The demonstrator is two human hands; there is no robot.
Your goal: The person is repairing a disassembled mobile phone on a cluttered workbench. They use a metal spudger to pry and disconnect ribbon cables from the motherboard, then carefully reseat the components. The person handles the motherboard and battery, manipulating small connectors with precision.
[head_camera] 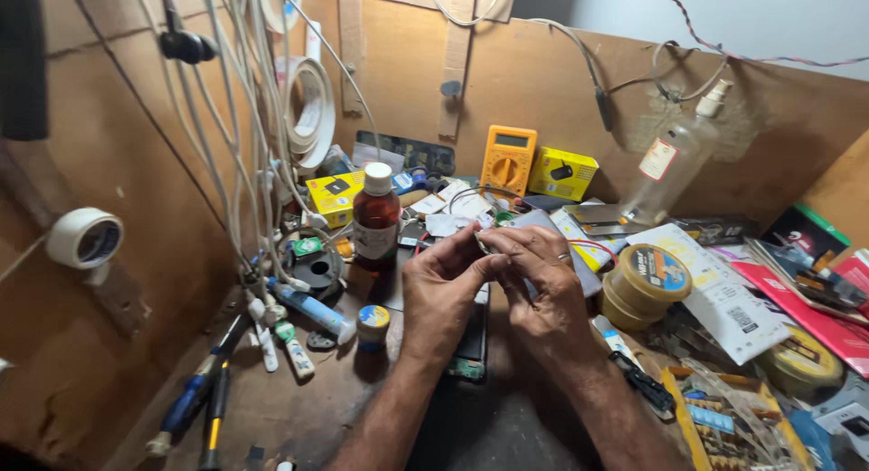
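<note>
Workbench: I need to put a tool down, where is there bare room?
Bare wood lies low on the bench, between the screwdrivers and left forearm. Right of the right hand, tins and packets crowd everything.

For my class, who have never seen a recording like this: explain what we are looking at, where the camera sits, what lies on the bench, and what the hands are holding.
There is one picture, taken by a camera worn on a person's head and looking down at their own two bare hands. No machine is involved. The left hand and right hand meet at the fingertips over a cluttered wooden workbench, pinching something small; it is too hidden by the fingers to tell what. A red wire runs out from beside the right hand. Under the hands lies a dark flat device. Around them stand a brown bottle with a white cap, a yellow multimeter, two yellow boxes, a round yellow tin and a clear spray bottle. Screwdrivers lie at the left, and white cables hang down the wall.
</note>
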